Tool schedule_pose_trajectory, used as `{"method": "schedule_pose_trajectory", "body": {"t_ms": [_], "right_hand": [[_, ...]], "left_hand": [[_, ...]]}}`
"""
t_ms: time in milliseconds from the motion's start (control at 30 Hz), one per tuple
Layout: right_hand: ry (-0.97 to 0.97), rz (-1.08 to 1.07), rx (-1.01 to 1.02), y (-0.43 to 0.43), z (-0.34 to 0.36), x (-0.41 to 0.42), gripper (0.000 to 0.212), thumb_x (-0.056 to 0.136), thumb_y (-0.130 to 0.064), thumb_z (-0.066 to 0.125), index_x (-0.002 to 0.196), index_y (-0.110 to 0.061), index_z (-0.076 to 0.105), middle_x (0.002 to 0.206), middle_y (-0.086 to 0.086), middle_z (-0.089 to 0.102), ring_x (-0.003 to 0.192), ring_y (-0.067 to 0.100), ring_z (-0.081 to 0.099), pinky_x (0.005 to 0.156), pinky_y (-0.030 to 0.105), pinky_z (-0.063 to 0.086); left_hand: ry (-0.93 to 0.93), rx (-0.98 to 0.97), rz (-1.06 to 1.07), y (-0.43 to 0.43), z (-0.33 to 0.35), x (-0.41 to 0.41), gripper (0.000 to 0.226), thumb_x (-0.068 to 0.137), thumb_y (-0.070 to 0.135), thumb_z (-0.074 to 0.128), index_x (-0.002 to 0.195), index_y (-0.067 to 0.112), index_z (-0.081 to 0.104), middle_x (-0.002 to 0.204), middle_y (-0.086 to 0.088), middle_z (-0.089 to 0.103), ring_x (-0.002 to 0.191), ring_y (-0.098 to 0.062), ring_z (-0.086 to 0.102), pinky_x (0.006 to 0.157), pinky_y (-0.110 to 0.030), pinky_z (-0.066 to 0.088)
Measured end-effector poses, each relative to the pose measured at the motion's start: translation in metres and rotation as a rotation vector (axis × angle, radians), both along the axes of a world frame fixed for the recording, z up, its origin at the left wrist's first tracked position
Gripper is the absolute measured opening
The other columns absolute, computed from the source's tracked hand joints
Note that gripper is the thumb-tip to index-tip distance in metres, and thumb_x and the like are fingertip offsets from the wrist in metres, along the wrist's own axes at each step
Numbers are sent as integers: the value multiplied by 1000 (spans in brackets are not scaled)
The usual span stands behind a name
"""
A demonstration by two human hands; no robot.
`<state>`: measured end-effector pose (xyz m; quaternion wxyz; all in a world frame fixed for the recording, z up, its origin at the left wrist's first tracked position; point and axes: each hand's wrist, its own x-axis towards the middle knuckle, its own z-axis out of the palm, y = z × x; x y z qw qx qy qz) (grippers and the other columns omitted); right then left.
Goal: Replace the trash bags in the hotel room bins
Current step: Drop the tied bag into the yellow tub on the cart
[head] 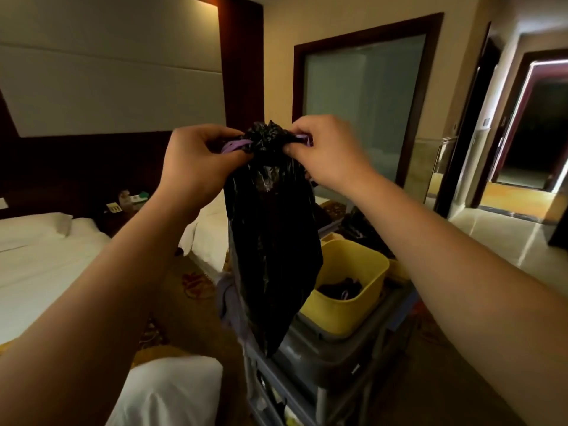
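Note:
A black trash bag hangs in front of me, gathered at its top, with purple drawstrings showing on both sides of the bunched neck. My left hand pinches the left purple drawstring. My right hand pinches the right end of the drawstring at the bag's neck. The bag's lower end dangles over the grey housekeeping cart. A yellow bin on the cart holds dark bags with purple strings.
Two white beds, the left bed and another bed, flank a nightstand with small items. A white pillow lies low beside the cart. A frosted glass panel is ahead; a doorway opens at the right.

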<state>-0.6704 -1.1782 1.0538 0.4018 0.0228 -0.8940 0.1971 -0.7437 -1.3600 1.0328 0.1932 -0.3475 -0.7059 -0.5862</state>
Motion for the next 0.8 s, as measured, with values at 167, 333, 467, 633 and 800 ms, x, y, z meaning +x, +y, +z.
{"method": "schedule_pose_trajectory", "body": {"t_ms": [167,333,467,633,800], "right_hand": [[17,-35,29,72,19,-5,13,90,-24,68,101,-20,74,87,-11,62,82,6,55,59,14,34],[31,-53,21,130,25,-15,14,91,-24,67,102,-18,74,88,-10,63,80,9,58,57,15,35],[3,-90,33,167,23,-32,15,91,-24,67,101,-16,74,89,-4,68,80,15,62,57,21,38],[-18,-74,18,207,22,-58,14,92,-24,66,102,-17,73,89,-5,67,77,15,64,70,37,56],[-86,-33,-15,242,6,-86,12,90,-24,67,98,-16,73,86,4,71,70,19,66,71,45,56]], "left_hand": [[-9,-23,-14,73,19,-9,22,79,20,80,101,21,73,89,7,72,79,-4,71,71,-17,57],[9,-48,-22,130,28,-22,23,80,21,79,103,19,74,95,3,74,85,-9,72,79,-31,61],[-8,-68,-34,167,25,-39,25,81,23,78,106,19,74,96,2,73,86,-12,72,76,-37,62],[-3,-33,-52,208,22,-67,22,81,22,78,103,20,74,93,3,73,83,-11,72,73,-36,62],[24,-45,-51,237,3,-93,20,82,19,77,101,22,73,92,10,72,83,0,69,72,-14,56]]}}
